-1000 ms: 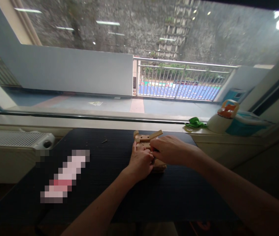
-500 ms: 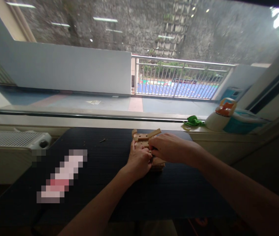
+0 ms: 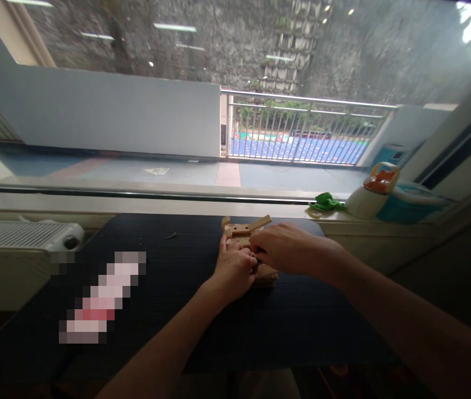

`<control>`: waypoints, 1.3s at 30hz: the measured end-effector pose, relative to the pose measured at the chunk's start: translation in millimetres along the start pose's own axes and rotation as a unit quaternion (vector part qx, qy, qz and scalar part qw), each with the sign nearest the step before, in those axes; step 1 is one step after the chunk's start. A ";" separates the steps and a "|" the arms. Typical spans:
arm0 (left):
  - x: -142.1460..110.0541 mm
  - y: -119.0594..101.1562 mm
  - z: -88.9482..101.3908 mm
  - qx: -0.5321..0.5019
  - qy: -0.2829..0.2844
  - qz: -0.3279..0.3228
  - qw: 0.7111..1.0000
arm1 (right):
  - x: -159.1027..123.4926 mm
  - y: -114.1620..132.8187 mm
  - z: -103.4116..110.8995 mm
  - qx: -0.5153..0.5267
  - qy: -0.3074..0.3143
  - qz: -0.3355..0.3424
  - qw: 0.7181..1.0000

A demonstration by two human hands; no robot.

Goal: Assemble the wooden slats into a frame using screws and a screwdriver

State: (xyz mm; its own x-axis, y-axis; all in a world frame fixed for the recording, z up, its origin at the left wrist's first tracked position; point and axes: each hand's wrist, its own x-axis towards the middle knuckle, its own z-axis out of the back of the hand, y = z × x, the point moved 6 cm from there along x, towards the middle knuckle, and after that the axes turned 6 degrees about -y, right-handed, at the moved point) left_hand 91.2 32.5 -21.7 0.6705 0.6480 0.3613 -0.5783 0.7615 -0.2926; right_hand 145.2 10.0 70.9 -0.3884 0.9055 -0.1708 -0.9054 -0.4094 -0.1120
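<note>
A small wooden assembly (image 3: 241, 228) of light strips and blocks, with dark holes in one strip, sits on the black table (image 3: 177, 310). My left hand (image 3: 237, 269) is closed around its left side, the fingers curled over the wood. From the right, my right hand (image 3: 279, 246) presses against the same piece with its fingers bent into a pinch. A small dark thing shows between the two hands, too hidden to name. One wooden strip slants up at the back right of the assembly.
A small thin metal piece (image 3: 172, 235) lies on the table at the back left. A pixelated pinkish patch covers something on the left. On the windowsill are a green cloth (image 3: 326, 202), a white pot (image 3: 364, 199) and a teal container (image 3: 410, 204). A radiator (image 3: 23, 235) stands left.
The whole view has shifted very slightly. Both hands stay at the wooden assembly in nearly the same pose, with no clear change in their grip.
</note>
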 end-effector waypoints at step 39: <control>1.5 -0.8 -1.0 0.020 0.005 -0.011 1.000 | -1.0 -0.1 3.0 -0.008 -0.033 -0.015 0.999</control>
State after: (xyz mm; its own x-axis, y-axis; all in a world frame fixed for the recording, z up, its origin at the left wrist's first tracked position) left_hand 93.2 32.8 -21.7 0.6878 0.6310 0.3588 -0.5807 0.7749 -0.2494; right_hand 145.2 9.4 74.1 -0.3710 0.9229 -0.1029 -0.9147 -0.3823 -0.1311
